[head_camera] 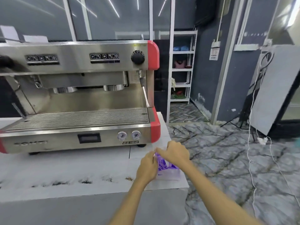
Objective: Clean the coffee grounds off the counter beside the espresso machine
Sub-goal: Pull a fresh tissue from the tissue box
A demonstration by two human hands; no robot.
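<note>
One espresso machine (78, 98), steel with red corners, stands on the white counter (65, 164). In front of it the coffee grounds (84, 181) lie in one broken line that runs left to right near the counter's front edge. At the right corner sits one purple-and-white tissue pack (167, 168); the left hand (146, 168) and right hand (174, 153) both pinch its top, fingers curled
</note>
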